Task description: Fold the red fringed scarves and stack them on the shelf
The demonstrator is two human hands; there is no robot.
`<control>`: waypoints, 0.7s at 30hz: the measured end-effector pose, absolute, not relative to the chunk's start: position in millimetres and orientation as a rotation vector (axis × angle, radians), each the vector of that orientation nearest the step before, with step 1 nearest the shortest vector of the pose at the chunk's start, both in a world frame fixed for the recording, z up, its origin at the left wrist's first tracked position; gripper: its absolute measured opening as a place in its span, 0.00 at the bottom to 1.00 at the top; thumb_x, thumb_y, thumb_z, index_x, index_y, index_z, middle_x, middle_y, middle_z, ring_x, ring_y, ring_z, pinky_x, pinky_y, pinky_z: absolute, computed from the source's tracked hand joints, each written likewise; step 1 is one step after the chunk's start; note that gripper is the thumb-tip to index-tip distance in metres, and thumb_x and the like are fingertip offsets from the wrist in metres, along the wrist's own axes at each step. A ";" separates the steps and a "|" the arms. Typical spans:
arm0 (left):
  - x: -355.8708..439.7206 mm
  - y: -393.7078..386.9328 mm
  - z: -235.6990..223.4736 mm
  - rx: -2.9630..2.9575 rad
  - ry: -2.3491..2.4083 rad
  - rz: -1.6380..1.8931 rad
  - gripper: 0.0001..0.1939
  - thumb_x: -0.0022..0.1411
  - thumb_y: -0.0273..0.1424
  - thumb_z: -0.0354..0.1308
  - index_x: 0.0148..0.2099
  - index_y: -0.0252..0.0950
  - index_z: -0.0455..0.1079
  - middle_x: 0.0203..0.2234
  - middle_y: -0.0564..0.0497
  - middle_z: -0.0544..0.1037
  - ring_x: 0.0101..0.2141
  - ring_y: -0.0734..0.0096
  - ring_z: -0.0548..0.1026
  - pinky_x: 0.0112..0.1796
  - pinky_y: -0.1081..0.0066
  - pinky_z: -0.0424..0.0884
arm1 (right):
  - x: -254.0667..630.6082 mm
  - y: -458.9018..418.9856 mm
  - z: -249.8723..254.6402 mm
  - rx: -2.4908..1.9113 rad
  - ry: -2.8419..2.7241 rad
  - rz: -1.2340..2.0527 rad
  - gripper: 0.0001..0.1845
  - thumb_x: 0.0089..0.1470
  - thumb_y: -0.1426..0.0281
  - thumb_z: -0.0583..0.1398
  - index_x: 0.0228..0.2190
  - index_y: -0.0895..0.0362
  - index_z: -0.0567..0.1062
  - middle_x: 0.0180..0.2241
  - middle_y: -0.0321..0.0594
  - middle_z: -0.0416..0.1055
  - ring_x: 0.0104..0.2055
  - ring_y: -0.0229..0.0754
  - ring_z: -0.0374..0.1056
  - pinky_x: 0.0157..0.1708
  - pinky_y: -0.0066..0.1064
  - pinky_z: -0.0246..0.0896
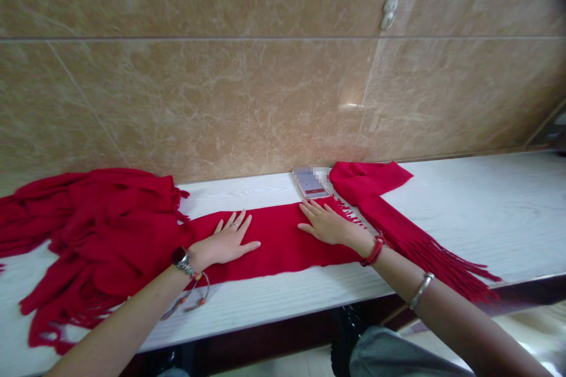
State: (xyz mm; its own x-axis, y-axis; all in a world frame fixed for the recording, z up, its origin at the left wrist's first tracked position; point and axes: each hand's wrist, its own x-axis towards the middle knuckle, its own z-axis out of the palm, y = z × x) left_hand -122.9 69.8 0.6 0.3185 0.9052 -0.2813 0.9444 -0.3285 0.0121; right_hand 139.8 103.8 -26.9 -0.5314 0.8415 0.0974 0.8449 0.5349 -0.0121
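A red fringed scarf (278, 238) lies spread flat along a white wood-grain bench. My left hand (227, 240) rests on its left part, palm down with the fingers apart. Toward the scarf's right end, close to its short fringe, my right hand (325, 222) also lies flat, fingers stretched out. To the left, a rumpled heap of red scarves (101, 230) meets the flat one; where one ends and the other begins I cannot tell. On the right, another red scarf (380, 209) lies bent, its long fringe reaching toward the bench's front edge.
A phone (312, 182) with a lit screen lies at the back of the white bench (486, 212), near the wall. Brown marble-patterned tiles (247, 100) rise behind. A small white fitting (389, 13) is fixed on the wall. Below the front edge, a dark shoe (345, 336) shows.
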 end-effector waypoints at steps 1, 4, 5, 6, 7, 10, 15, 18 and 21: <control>-118.7 67.8 3.4 2.403 1.700 -0.346 0.41 0.60 0.53 0.36 0.65 0.28 0.36 0.62 0.37 0.35 0.61 0.53 0.34 0.56 0.50 0.42 | 138.2 100.4 -26.9 -1.445 -2.658 -0.065 0.33 0.59 0.56 0.44 0.58 0.65 0.52 0.60 0.55 0.47 0.62 0.55 0.41 0.54 0.52 0.47; -102.5 60.1 8.4 2.479 1.611 -0.296 0.40 0.61 0.52 0.36 0.65 0.29 0.36 0.63 0.40 0.34 0.61 0.56 0.33 0.56 0.52 0.40 | 130.1 87.3 -25.2 -1.327 -2.688 -0.015 0.34 0.59 0.55 0.42 0.59 0.63 0.50 0.61 0.52 0.43 0.63 0.54 0.38 0.55 0.53 0.45; -97.5 57.4 8.0 2.515 1.568 -0.261 0.41 0.60 0.53 0.36 0.65 0.30 0.36 0.63 0.41 0.34 0.61 0.57 0.32 0.57 0.53 0.39 | 127.3 82.6 -24.4 -1.284 -2.716 0.019 0.34 0.59 0.54 0.42 0.60 0.63 0.49 0.62 0.51 0.42 0.63 0.54 0.37 0.55 0.53 0.44; -93.4 55.1 6.5 2.536 1.533 -0.234 0.42 0.60 0.55 0.35 0.65 0.30 0.34 0.63 0.41 0.34 0.61 0.57 0.32 0.57 0.53 0.39 | 124.9 78.2 -23.6 -1.249 -2.744 0.051 0.35 0.59 0.53 0.42 0.60 0.63 0.49 0.62 0.50 0.42 0.63 0.54 0.37 0.55 0.53 0.44; -90.7 53.3 4.0 2.547 1.507 -0.221 0.44 0.59 0.56 0.35 0.65 0.30 0.34 0.63 0.41 0.33 0.61 0.57 0.32 0.57 0.53 0.39 | 123.3 74.4 -22.9 -1.221 -2.768 0.074 0.35 0.58 0.53 0.42 0.60 0.63 0.49 0.62 0.50 0.42 0.63 0.54 0.37 0.56 0.54 0.44; -90.9 51.1 -5.9 2.554 1.455 -0.229 0.47 0.56 0.59 0.37 0.65 0.31 0.33 0.63 0.41 0.34 0.61 0.55 0.32 0.56 0.52 0.38 | 125.1 68.1 -23.0 -1.183 -2.806 0.084 0.35 0.58 0.53 0.42 0.59 0.62 0.50 0.61 0.50 0.44 0.63 0.55 0.38 0.56 0.55 0.42; -102.3 53.9 -13.6 2.572 1.422 -0.255 0.47 0.55 0.59 0.38 0.65 0.34 0.32 0.63 0.43 0.33 0.61 0.54 0.32 0.56 0.52 0.37 | 144.2 70.8 -27.7 -1.209 -2.841 0.046 0.34 0.59 0.54 0.42 0.60 0.61 0.49 0.62 0.48 0.43 0.63 0.55 0.38 0.55 0.55 0.43; -104.2 53.5 -12.7 2.586 1.421 -0.257 0.47 0.55 0.59 0.38 0.65 0.34 0.32 0.63 0.43 0.33 0.61 0.53 0.33 0.57 0.53 0.38 | 154.8 71.8 -24.4 -1.280 -2.815 0.038 0.34 0.58 0.54 0.45 0.59 0.62 0.50 0.61 0.50 0.43 0.62 0.57 0.39 0.55 0.56 0.44; -99.8 48.1 -9.2 2.658 1.419 -0.199 0.44 0.57 0.56 0.40 0.65 0.33 0.36 0.63 0.42 0.38 0.61 0.53 0.37 0.57 0.54 0.41 | 160.9 66.9 -8.4 -1.250 -2.819 0.075 0.34 0.56 0.56 0.51 0.58 0.63 0.54 0.60 0.53 0.48 0.61 0.55 0.44 0.55 0.51 0.46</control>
